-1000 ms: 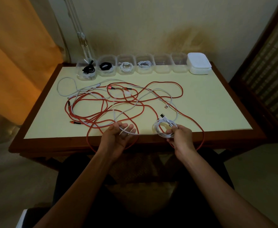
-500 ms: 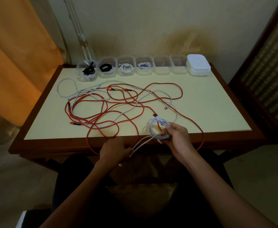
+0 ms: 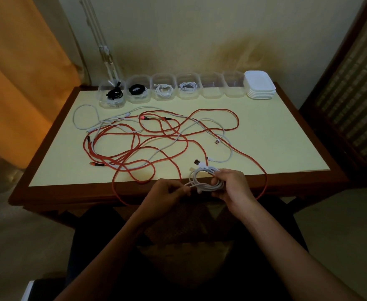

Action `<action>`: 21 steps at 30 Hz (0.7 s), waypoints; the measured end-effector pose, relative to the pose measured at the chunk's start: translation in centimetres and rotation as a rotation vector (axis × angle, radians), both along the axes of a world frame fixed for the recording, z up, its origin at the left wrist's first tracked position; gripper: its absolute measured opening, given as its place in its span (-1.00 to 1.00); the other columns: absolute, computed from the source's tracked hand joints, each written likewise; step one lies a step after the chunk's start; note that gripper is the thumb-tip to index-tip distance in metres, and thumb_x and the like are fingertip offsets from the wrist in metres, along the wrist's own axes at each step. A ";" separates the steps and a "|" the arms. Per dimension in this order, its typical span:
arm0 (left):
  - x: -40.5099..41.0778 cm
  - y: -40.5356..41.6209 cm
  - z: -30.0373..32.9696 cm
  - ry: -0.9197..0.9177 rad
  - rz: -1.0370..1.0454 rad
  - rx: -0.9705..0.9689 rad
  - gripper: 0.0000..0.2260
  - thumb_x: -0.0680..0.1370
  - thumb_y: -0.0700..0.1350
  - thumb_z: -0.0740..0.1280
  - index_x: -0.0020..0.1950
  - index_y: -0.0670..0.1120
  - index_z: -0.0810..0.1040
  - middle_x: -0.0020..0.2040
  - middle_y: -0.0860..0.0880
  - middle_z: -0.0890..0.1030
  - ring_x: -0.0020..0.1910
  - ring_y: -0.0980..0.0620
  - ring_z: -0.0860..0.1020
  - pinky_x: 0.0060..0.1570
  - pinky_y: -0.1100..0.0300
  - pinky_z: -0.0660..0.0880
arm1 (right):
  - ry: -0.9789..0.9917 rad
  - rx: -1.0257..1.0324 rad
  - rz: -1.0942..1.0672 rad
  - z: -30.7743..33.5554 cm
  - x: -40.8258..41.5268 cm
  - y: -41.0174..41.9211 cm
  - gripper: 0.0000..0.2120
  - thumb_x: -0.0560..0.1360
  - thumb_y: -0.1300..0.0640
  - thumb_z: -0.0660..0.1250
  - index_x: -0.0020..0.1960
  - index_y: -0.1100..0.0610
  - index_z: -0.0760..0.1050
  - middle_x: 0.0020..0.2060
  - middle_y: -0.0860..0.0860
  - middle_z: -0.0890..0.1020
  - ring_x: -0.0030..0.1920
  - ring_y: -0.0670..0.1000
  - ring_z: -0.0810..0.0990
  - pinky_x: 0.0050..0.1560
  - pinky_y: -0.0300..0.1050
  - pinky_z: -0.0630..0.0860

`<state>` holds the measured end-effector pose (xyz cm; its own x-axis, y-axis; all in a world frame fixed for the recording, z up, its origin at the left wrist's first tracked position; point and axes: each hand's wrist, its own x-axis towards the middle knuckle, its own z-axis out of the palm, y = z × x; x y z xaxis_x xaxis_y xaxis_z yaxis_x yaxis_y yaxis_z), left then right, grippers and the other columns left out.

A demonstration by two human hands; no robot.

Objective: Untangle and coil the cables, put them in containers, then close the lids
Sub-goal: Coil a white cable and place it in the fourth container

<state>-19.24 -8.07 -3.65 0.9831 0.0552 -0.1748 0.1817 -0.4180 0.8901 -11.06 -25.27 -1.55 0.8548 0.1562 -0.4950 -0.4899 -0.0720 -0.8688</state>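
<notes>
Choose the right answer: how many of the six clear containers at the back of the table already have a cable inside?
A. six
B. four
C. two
B: the four containers on the left each hold a coiled cable, two black and two white, while the two containers on the right look empty.

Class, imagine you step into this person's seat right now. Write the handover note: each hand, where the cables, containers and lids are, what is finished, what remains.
Right hand: grip on the white coil at the table's near edge.
Left hand: pinches that cable's loose tail, feeding it in.
Done: four containers at the back-left of the row hold coiled cables, two black, two white.
Left: finish this coil and put it in one of the two empty containers; untangle the red cables and white cables on the table; fit lids from the lid stack, as every container is open.
</notes>
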 end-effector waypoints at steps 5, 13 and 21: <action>0.2 -0.3 -0.3 0.030 0.250 -0.094 -0.92 0.47 -0.07 0.46 -0.18 -0.07 0.66 -0.21 0.02 0.67 -0.20 0.10 0.64 -0.15 0.21 0.60 | 0.095 0.165 -0.009 -0.1 -0.7 0.2 -0.79 0.61 0.25 0.19 -0.12 0.26 0.54 -0.45 0.01 0.52 -0.30 0.03 0.54 -0.30 -0.10 0.48; -0.1 -0.6 0.1 0.001 0.428 0.212 -0.93 0.40 -0.03 0.53 -0.24 0.07 0.67 -0.27 0.13 0.65 -0.23 0.17 0.62 -0.17 0.21 0.58 | 0.051 0.145 0.057 -0.3 -1.7 0.5 -0.75 0.65 0.24 0.15 -0.10 0.24 0.55 -0.33 0.10 0.53 -0.25 0.07 0.53 -0.35 -0.12 0.49; 0.1 -0.6 -0.2 0.134 0.297 -0.030 -0.89 0.53 -0.27 0.36 -0.03 -0.15 0.69 -0.09 -0.04 0.70 -0.15 0.13 0.66 -0.13 0.23 0.61 | 0.011 0.130 0.078 -1.1 -2.6 0.8 -0.73 0.65 0.26 0.13 -0.10 0.31 0.55 -0.22 0.11 0.60 -0.12 0.11 0.61 -0.21 -0.02 0.56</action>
